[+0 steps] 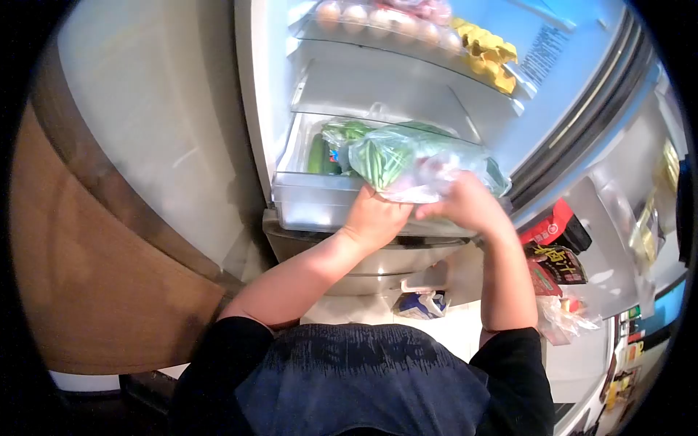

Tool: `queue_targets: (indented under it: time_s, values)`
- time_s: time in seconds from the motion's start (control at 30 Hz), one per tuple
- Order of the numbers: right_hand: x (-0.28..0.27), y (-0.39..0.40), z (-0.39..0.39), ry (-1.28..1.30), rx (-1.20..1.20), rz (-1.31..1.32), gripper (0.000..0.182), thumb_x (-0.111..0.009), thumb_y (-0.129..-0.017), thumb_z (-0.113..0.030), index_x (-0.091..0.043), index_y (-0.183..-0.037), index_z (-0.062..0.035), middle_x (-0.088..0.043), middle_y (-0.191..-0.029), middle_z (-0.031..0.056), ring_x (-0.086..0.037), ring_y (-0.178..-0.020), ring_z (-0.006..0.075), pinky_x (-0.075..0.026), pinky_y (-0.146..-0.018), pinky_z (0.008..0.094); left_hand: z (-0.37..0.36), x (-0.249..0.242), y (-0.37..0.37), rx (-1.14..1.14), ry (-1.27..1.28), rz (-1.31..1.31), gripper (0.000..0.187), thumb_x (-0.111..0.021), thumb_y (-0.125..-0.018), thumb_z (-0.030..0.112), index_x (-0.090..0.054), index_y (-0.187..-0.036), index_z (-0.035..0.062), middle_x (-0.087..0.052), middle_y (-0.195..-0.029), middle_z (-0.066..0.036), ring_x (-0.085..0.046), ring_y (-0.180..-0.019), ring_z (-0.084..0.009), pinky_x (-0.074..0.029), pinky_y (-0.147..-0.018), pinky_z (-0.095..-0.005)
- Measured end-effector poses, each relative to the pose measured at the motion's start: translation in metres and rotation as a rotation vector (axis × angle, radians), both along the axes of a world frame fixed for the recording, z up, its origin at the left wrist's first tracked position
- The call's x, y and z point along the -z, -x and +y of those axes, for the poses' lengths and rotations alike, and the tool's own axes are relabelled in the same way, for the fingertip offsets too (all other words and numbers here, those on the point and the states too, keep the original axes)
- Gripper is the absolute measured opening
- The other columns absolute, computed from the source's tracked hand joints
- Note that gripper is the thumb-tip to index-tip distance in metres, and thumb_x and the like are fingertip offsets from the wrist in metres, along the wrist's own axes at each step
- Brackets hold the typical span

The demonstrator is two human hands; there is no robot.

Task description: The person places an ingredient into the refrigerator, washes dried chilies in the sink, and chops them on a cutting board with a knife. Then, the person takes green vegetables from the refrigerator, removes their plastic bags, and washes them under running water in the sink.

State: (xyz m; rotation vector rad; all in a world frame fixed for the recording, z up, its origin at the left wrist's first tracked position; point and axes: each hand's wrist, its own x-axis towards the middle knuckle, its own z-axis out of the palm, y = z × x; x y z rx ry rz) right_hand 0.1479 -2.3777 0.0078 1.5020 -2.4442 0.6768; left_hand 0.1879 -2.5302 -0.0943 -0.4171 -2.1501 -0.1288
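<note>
A clear plastic bag of green vegetables [383,161] lies over the front of the pulled-out fridge drawer [313,205]. The vegetables look long and slender, but their exact kind is hard to make out. My left hand [376,218] grips the bag's lower edge from below, its fingers partly hidden under the plastic. At the bag's right side, my right hand [471,205] is closed on the gathered plastic, slightly blurred. Behind the bag in the drawer are a dark green cucumber-like vegetable [317,154] and leafy greens [347,131] in plastic.
Eggs [355,17] in a rack and a yellow egg carton [488,51] sit on the glass shelf above. The open fridge door at right holds a red packet [547,225] and a black sauce pouch [558,263]. A brown wooden panel [109,276] stands at left.
</note>
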Motion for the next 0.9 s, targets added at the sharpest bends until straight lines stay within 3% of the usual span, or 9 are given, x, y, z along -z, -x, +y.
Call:
queue_targets:
  time_s: [0.1, 0.23, 0.3, 0.33, 0.43, 0.47, 0.53, 0.7, 0.9]
  values:
    - [-0.022, 0.010, 0.015, 0.107, 0.455, 0.025, 0.036, -0.064, -0.075, -0.018, -0.052, -0.106, -0.0023, -0.058, -0.093, 0.0061, -0.055, -0.086, 0.0230, -0.043, -0.077, 0.0349, 0.003, 0.002, -0.003, 0.003, 0.006, 0.051, 0.034, -0.054, -0.068, 0.017, -0.056, -0.100, 0.0058, -0.055, -0.099, -0.003, -0.049, -0.097, -0.0174, -0.034, -0.085, -0.0342]
    - [-0.062, 0.018, 0.040, 1.411, 0.225, -0.226, 0.021, -0.049, -0.086, -0.017, -0.054, -0.101, -0.0037, -0.057, -0.093, 0.0032, -0.053, -0.083, 0.0190, -0.043, -0.077, 0.0301, 0.009, 0.004, -0.002, -0.008, 0.019, 0.063, 0.046, -0.056, -0.066, 0.017, -0.053, -0.111, 0.0089, -0.051, -0.112, -0.006, -0.046, -0.103, -0.0193, -0.032, -0.088, -0.0379]
    - [-0.093, -0.029, 0.002, 1.741, 0.244, -0.416, 0.017, -0.046, -0.087, -0.016, -0.054, -0.097, -0.0039, -0.055, -0.090, 0.0034, -0.050, -0.084, 0.0165, -0.041, -0.078, 0.0280, 0.013, 0.006, 0.000, -0.011, 0.052, 0.005, 0.047, -0.053, -0.069, 0.018, -0.051, -0.116, 0.0121, -0.050, -0.115, -0.007, -0.045, -0.105, -0.0203, -0.031, -0.090, -0.0388]
    - [-0.094, -0.026, 0.008, 1.781, 0.030, -0.457, 0.016, -0.045, -0.088, -0.015, -0.053, -0.096, -0.0036, -0.054, -0.088, 0.0040, -0.050, -0.084, 0.0160, -0.041, -0.079, 0.0274, 0.015, 0.007, 0.000, -0.008, 0.067, 0.044, 0.047, -0.052, -0.070, 0.018, -0.050, -0.117, 0.0132, -0.048, -0.117, -0.008, -0.044, -0.107, -0.0211, -0.030, -0.091, -0.0392]
    - [-0.078, 0.025, 0.084, 1.489, -0.985, -0.468, 0.017, -0.041, -0.089, -0.015, -0.050, -0.096, -0.0020, -0.054, -0.083, 0.0069, -0.050, -0.084, 0.0159, -0.041, -0.078, 0.0264, 0.024, 0.011, 0.001, -0.031, 0.103, 0.102, 0.046, -0.049, -0.073, 0.019, -0.048, -0.119, 0.0159, -0.044, -0.121, -0.010, -0.041, -0.111, -0.0229, -0.027, -0.093, -0.0409]
    - [-0.085, -0.004, 0.083, 1.522, -0.943, -0.821, 0.020, -0.037, -0.091, -0.015, -0.050, -0.090, 0.0000, -0.052, -0.076, 0.0070, -0.050, -0.074, 0.0171, -0.042, -0.071, 0.0260, 0.026, 0.011, 0.003, -0.052, 0.113, 0.085, 0.046, -0.049, -0.073, 0.019, -0.048, -0.120, 0.0165, -0.043, -0.123, -0.011, -0.040, -0.113, -0.0231, -0.027, -0.093, -0.0418]
    - [-0.092, 0.019, 0.117, 1.196, -1.085, -0.937, 0.022, -0.034, -0.091, -0.014, -0.049, -0.089, 0.0023, -0.049, -0.073, 0.0071, -0.049, -0.068, 0.0172, -0.042, -0.066, 0.0266, 0.031, 0.013, 0.010, -0.081, 0.132, 0.048, 0.046, -0.049, -0.074, 0.019, -0.047, -0.120, 0.0166, -0.040, -0.125, -0.012, -0.038, -0.115, -0.0239, -0.025, -0.094, -0.0442]
    - [-0.100, -0.006, 0.165, 0.938, -1.069, -0.896, 0.022, -0.035, -0.091, -0.013, -0.041, -0.097, 0.0077, -0.046, -0.068, 0.0071, -0.050, -0.059, 0.0181, -0.042, -0.056, 0.0287, 0.022, 0.016, 0.061, -0.228, 0.170, 0.009, 0.052, -0.053, -0.076, 0.020, -0.040, -0.126, 0.0185, -0.041, -0.121, -0.008, -0.037, -0.114, -0.0239, -0.025, -0.094, -0.0444]
    - [-0.075, -0.069, 0.150, 0.795, -0.789, -0.806, 0.027, -0.041, -0.091, -0.020, -0.039, -0.108, 0.0002, -0.048, -0.073, 0.0091, -0.053, -0.063, 0.0211, -0.044, -0.058, 0.0335, -0.015, 0.021, 0.128, -0.230, 0.279, -0.224, 0.076, -0.050, -0.076, 0.016, -0.009, -0.140, 0.0179, -0.010, -0.144, -0.007, -0.008, -0.133, -0.0225, -0.004, -0.105, -0.0492]
